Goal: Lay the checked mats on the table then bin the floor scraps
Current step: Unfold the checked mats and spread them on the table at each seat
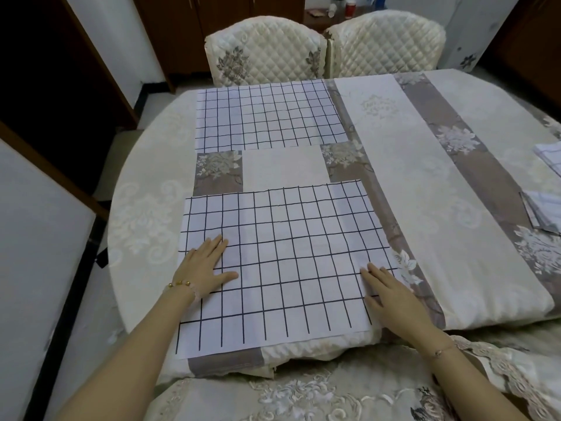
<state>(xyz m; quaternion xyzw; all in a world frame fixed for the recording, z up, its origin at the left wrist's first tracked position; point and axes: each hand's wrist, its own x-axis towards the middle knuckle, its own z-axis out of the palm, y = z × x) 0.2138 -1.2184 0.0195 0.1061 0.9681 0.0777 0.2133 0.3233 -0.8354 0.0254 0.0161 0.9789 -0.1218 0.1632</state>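
Two checked mats lie flat on the bench [145, 208]. Both sit on a long flowery runner [409, 177] that covers the middle of the bench.

The near mat [279, 262] is white with dark lines. It lies close to the near edge of the bench. The far mat [267, 117] looks the same and lies by the far edge, just in front of two padded chairs [264, 50]. There is a gap between the two mats, and the runner shows through it.

The left hand [203, 265] rests flat on the left side of the near mat. Its fingers [217, 243] are straight and spread, and they hold nothing. A bead bracelet [179, 284] is on that wrist.

The right hand [391, 294] rests flat on the right side of the same mat, close to its right edge. Its fingers [376, 273] are straight too and press down on the mat. They grip nothing.

More folded mats [543, 211] lie at the far right of the bench, well apart from the hands. They are partly cut off by the edge of the view.
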